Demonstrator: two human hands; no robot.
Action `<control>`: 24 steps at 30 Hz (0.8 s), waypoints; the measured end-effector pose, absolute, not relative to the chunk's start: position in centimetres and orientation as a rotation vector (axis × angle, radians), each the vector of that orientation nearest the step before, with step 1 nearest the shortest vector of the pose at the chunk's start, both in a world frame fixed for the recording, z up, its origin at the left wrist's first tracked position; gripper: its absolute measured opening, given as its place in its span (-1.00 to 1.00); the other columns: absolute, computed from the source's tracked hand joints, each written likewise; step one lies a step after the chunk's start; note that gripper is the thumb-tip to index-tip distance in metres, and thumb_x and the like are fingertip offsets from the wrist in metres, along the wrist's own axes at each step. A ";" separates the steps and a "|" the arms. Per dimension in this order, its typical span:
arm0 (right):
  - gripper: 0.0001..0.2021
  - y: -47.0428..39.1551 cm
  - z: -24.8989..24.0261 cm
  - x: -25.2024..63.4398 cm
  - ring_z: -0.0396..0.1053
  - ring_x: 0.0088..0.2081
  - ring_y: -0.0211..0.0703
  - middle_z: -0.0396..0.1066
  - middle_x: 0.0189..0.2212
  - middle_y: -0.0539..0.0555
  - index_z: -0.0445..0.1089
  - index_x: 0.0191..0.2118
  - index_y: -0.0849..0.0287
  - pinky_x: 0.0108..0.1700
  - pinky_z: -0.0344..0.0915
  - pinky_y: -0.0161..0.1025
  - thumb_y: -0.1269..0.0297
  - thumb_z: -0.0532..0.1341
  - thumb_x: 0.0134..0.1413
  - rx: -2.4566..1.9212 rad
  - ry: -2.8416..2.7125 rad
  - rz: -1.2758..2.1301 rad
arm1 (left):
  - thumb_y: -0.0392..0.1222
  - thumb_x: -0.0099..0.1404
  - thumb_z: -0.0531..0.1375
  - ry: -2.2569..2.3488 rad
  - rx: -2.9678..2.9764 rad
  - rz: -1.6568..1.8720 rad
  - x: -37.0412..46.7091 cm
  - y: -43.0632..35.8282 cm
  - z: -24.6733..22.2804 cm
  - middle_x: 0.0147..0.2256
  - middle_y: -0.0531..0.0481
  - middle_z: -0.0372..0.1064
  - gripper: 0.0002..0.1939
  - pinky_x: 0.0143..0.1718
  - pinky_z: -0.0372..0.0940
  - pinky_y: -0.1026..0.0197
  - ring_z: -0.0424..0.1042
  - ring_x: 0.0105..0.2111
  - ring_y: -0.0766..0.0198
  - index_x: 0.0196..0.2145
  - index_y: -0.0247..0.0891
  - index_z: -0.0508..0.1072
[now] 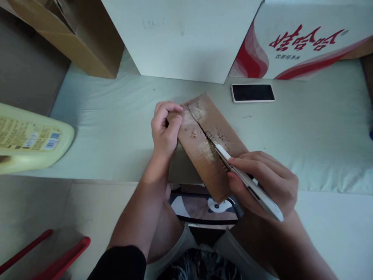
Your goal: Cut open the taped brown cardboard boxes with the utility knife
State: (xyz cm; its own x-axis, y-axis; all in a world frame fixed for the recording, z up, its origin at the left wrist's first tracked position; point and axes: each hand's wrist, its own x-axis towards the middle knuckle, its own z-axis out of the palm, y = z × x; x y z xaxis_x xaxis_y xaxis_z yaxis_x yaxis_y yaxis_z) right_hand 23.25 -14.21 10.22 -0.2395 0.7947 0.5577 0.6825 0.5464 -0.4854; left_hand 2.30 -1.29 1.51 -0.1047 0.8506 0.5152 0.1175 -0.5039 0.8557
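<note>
Here's the left hand [165, 128], closed in a grip, fingers bent and index fingertip [180, 108] pointing across toward the right hand [265, 181]. Its thumb [175, 125] angles up just below that fingertip. Behind those fingers, the left wrist [162, 155] leads down the slanting left forearm [140, 206] into a black sleeve [121, 262]. And the right hand, it's in a firm pinch! Index finger reaching left, thumb tip just below it, the other fingers bent alongside. The right forearm [309, 243] slopes away behind the knuckles, bare.
</note>
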 end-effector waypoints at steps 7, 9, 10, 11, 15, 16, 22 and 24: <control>-0.80 -14.7 10.1 23.6 0.49 -0.42 -0.18 0.51 -0.46 -0.01 0.43 -0.18 0.07 -0.35 0.48 -0.21 0.49 0.27 0.09 -1.151 -1.938 0.225 | 0.08 0.36 0.26 1.173 1.592 1.606 2.4 -1.4 1.8 -0.27 -0.04 0.42 -0.76 -0.01 0.34 0.02 0.41 -0.19 0.11 -0.33 -0.11 0.48; -0.80 -14.9 10.2 23.7 0.48 -0.42 -0.19 0.50 -0.46 -0.01 0.43 -0.19 0.08 -0.35 0.45 -0.22 0.50 0.27 0.09 -1.173 -1.926 0.263 | 0.07 0.36 0.26 1.174 1.583 1.613 2.4 -1.4 1.8 -0.27 -0.03 0.42 -0.77 -0.03 0.34 0.03 0.41 -0.19 0.11 -0.32 -0.11 0.48; -0.81 -14.9 10.2 23.7 0.48 -0.43 -0.19 0.49 -0.47 -0.01 0.43 -0.19 0.08 -0.36 0.44 -0.22 0.50 0.27 0.09 -1.184 -1.923 0.270 | 0.06 0.35 0.27 1.171 1.575 1.619 2.5 -1.4 1.7 -0.27 -0.03 0.42 -0.78 -0.04 0.33 0.03 0.41 -0.19 0.11 -0.32 -0.11 0.49; -0.81 -14.9 10.2 23.6 0.48 -0.44 -0.18 0.49 -0.47 -0.01 0.43 -0.19 0.08 -0.37 0.44 -0.23 0.49 0.27 0.09 -1.190 -1.925 0.267 | 0.05 0.35 0.27 1.166 1.567 1.624 2.5 -1.4 1.6 -0.27 -0.03 0.42 -0.79 -0.05 0.33 0.04 0.41 -0.19 0.11 -0.31 -0.11 0.49; -0.79 -14.7 10.2 23.4 0.48 -0.44 -0.16 0.50 -0.46 0.00 0.43 -0.17 0.07 -0.38 0.45 -0.21 0.49 0.27 0.09 -1.182 -1.953 0.207 | 0.04 0.36 0.26 1.162 1.555 1.627 2.5 -1.4 1.4 -0.28 -0.02 0.42 -0.81 -0.06 0.32 0.04 0.41 -0.20 0.12 -0.29 -0.10 0.50; -0.79 -14.7 10.2 23.3 0.48 -0.44 -0.16 0.50 -0.45 0.00 0.43 -0.17 0.07 -0.37 0.45 -0.21 0.49 0.28 0.09 -1.183 -1.961 0.193 | 0.04 0.36 0.26 1.168 1.556 1.622 2.5 -1.5 1.4 -0.28 -0.02 0.42 -0.81 -0.06 0.32 0.04 0.41 -0.21 0.12 -0.29 -0.10 0.50; -0.84 -15.0 10.4 23.3 0.46 -0.44 -0.17 0.48 -0.48 0.00 0.42 -0.21 0.10 -0.37 0.45 -0.20 0.47 0.27 0.09 -1.214 -1.996 0.171 | 0.06 0.36 0.28 1.194 1.565 1.612 2.5 -1.6 1.7 -0.27 -0.01 0.41 -0.78 -0.09 0.31 0.07 0.41 -0.21 0.14 -0.30 -0.13 0.49; -0.83 -15.0 10.5 23.3 0.45 -0.44 -0.18 0.48 -0.47 0.00 0.42 -0.20 0.11 -0.37 0.45 -0.21 0.49 0.27 0.08 -1.200 -1.996 0.181 | -0.01 0.37 0.26 1.203 1.550 1.602 2.6 -1.7 1.9 -0.27 -0.01 0.41 -0.82 -0.10 0.30 0.09 0.42 -0.20 0.14 -0.31 -0.14 0.50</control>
